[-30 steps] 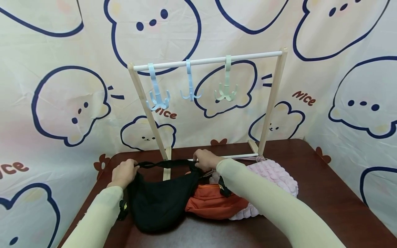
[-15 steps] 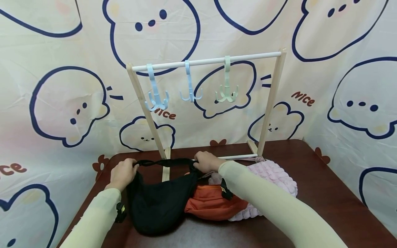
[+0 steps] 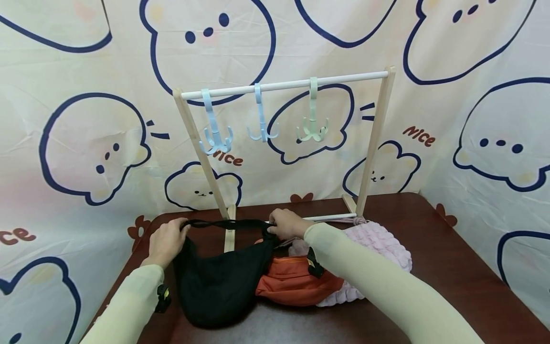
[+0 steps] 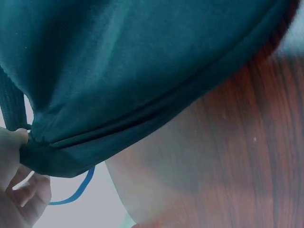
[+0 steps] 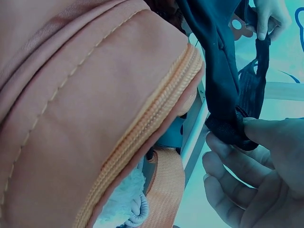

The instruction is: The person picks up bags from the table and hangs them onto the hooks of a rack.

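Observation:
A black shoulder bag [image 3: 221,282] hangs by its strap between both hands, its lower part at the table's surface. My left hand [image 3: 166,242] pinches the bag's left upper corner, where strap and body meet; the left wrist view shows thumb and fingers closed on the dark fabric [image 4: 142,71]. The right hand [image 3: 289,223] pinches the strap's right end. In the right wrist view, the thumb and index finger hold the black strap [image 5: 232,130]. Just right of the black bag lies an orange-red waist bag [image 3: 301,282], partly under the right forearm.
A pink puffy quilted bag [image 3: 378,243] lies behind the right forearm. At the back stands a wooden rack with a white top bar [image 3: 288,85]. Two blue hooks [image 3: 216,138] [image 3: 261,129] and a green hook [image 3: 312,129] hang from it. The brown table [image 3: 447,277] extends right.
My left hand has shifted slightly left and toward me, and the black bag's left side has moved with it. The right hand stays nearly in place on the strap.

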Tool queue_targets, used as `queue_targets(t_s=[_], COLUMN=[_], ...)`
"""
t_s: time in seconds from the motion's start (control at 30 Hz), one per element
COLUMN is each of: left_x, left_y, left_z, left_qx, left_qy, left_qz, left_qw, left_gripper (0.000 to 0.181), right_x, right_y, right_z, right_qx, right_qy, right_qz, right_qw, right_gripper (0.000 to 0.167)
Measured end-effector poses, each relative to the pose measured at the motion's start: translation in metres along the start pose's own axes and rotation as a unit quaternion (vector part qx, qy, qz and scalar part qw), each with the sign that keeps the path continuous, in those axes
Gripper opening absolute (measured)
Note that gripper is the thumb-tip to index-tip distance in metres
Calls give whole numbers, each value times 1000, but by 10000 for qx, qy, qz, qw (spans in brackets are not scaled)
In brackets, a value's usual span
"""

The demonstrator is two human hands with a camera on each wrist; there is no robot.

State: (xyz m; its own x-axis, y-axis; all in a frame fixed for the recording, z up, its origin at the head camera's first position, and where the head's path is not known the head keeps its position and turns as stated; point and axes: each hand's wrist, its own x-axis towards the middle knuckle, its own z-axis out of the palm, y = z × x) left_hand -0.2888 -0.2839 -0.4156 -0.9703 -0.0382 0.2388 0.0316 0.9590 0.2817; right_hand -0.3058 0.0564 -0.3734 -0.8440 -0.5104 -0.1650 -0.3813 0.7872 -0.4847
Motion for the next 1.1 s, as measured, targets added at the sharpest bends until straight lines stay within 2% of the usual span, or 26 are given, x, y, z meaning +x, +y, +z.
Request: queue_targets(t_s=[0.4,0.57,0.77,1.1], left_x=[-2,-3,-5,-9], left_y=[-1,0,3,0], left_z=[-4,-6,-9,-12], left_qx=[15,37,33,-235], left_qy=[258,491,566,761], left_qz=[170,285,336,323], left_qw=[9995,9984,9978,9963], left_gripper=[28,29,30,29], right_x=[-1,-2,-4,-8], right_y=[2,5,7,4], right_z=[-2,-2,-2,-6], right_qx=[-98,124,317,285], right_qy=[19,55,6,210], right_qz=[-77,-183,-197,-441], right_qw=[9999,9997,9993,9984], right_gripper=[24,17,19,16])
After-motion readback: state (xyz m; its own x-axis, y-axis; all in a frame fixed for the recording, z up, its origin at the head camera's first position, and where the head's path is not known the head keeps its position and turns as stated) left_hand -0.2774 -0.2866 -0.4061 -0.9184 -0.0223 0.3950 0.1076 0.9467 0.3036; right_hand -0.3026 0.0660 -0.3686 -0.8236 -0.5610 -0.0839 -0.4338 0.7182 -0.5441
